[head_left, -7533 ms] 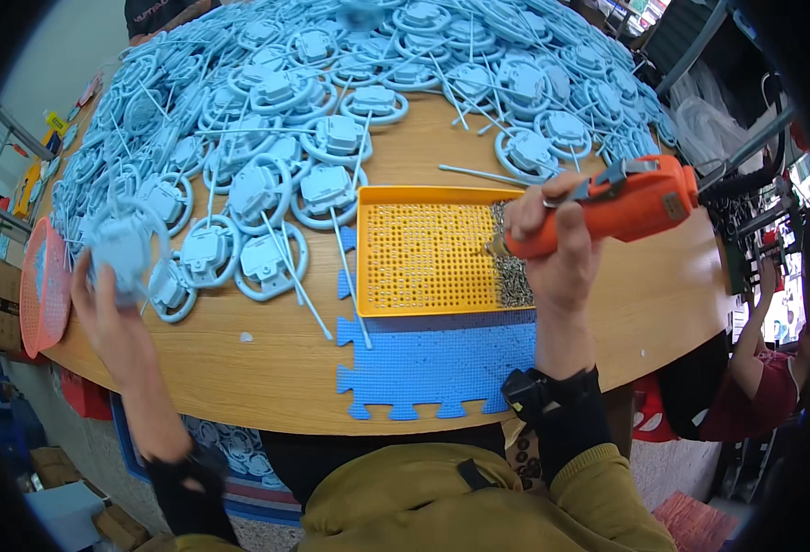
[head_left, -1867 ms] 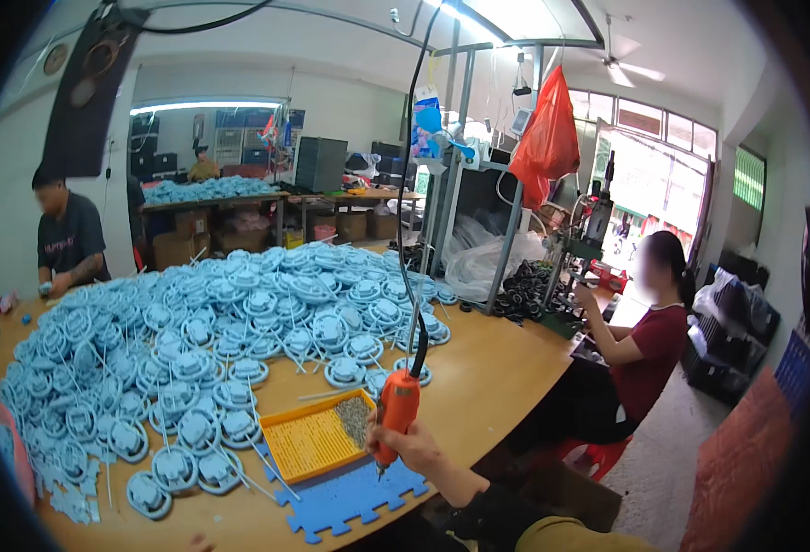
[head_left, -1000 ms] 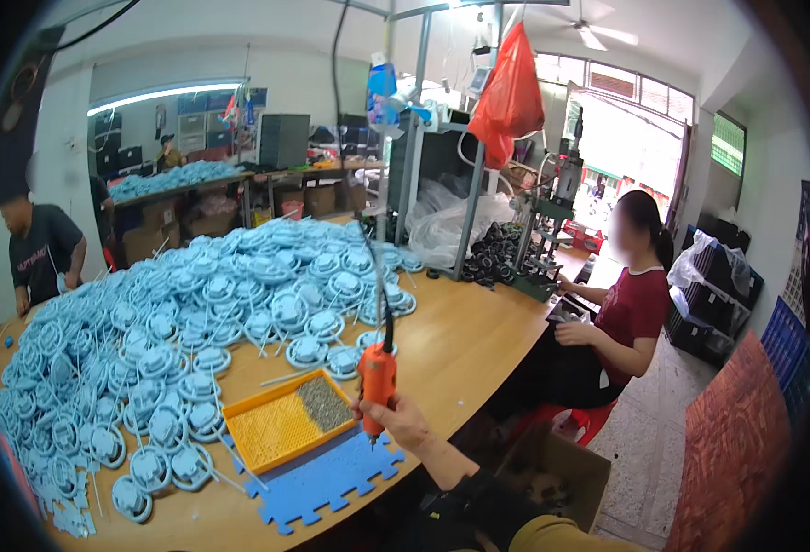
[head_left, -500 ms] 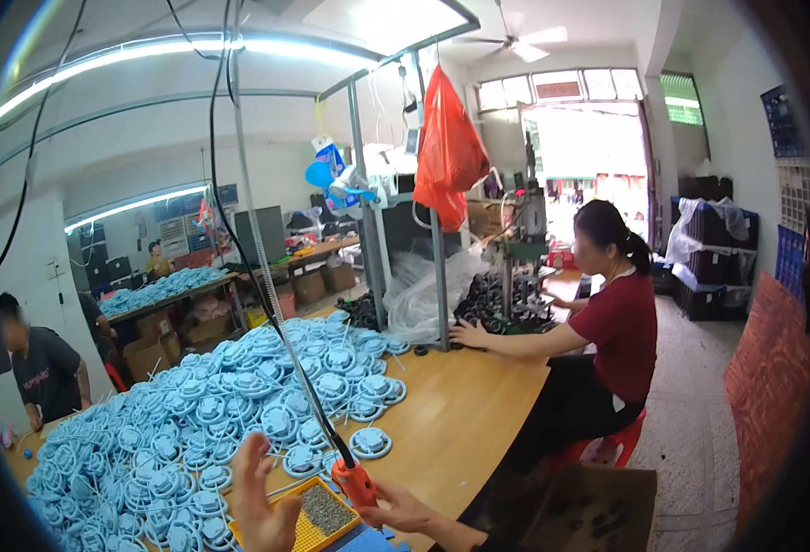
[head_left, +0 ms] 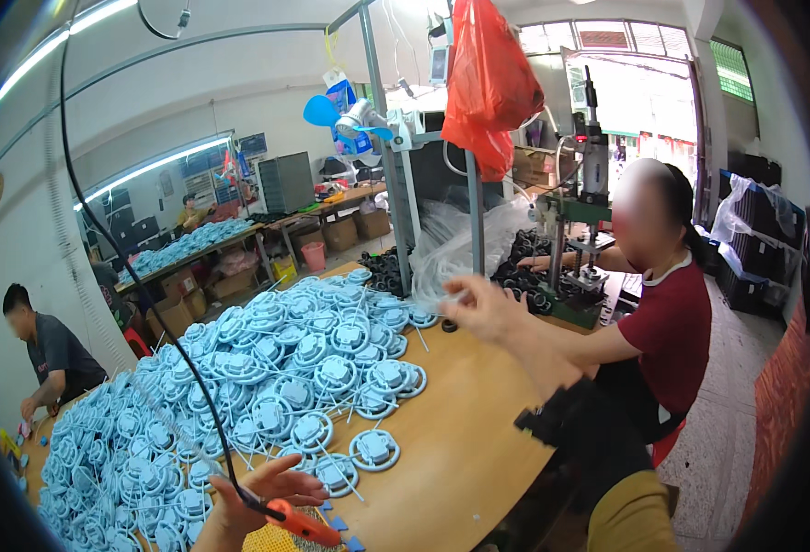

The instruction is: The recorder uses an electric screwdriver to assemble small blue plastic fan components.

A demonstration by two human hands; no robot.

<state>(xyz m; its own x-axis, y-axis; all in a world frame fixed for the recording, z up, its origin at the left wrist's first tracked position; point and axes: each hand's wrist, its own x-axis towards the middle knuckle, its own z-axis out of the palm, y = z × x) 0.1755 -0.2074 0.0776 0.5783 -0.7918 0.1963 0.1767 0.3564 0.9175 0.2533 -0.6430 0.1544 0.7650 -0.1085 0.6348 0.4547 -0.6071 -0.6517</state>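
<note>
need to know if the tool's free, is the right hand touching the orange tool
Apart. The head view shows the right hand raised well away, with brown tabletop plainly visible between it and the orange tool near the lower edge.

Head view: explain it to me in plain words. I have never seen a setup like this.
There is no robot here, only a person's two bare hands. The camera sits on that person's head; its wide fisheye lens makes straight edges bend.

On the wooden table lies a big heap of pale-blue round parts. Part of a yellow tray shows at the bottom.

The left hand is spread beside an orange tool; I can't tell whether they touch. The right hand reaches out, with nothing visible in its fingers. Beyond it, a co-worker in dark red sits at a machine.
</note>
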